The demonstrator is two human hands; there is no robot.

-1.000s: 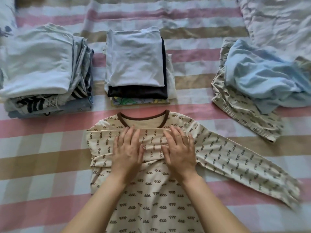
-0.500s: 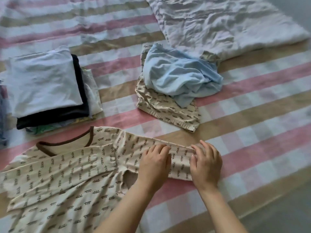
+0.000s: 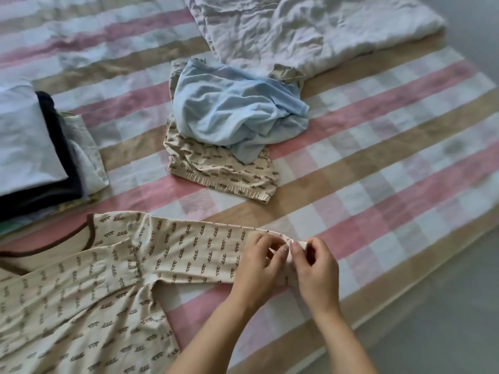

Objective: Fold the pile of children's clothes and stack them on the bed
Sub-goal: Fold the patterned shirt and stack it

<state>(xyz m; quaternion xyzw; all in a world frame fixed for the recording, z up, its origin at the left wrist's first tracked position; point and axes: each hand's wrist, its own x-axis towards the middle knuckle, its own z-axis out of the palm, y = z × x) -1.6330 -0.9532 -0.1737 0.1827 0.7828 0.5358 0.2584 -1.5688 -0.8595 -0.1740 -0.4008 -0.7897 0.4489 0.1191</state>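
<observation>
The left hand and right hand each pinched the cuff of the cream, brown-sprigged long-sleeved top on the pink-and-tan checked bedspread (the cuff looked curled), so smoothing it taut first would likely give a clean sleeve fold.

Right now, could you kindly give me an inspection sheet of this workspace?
Surface: checked pink-and-tan bed sheet, lying flat.
Job's things: patterned shirt laid out, its sleeve stretched to the right; folded stack at left; crumpled blue garment lying on patterned bottoms, both unfolded.
Clutter: rumpled white quilt at the far side.
Grips: left hand and right hand both pinch the sleeve's end.
Cables: nothing seen.
Surroundings: grey floor beyond the bed's right edge.
</observation>
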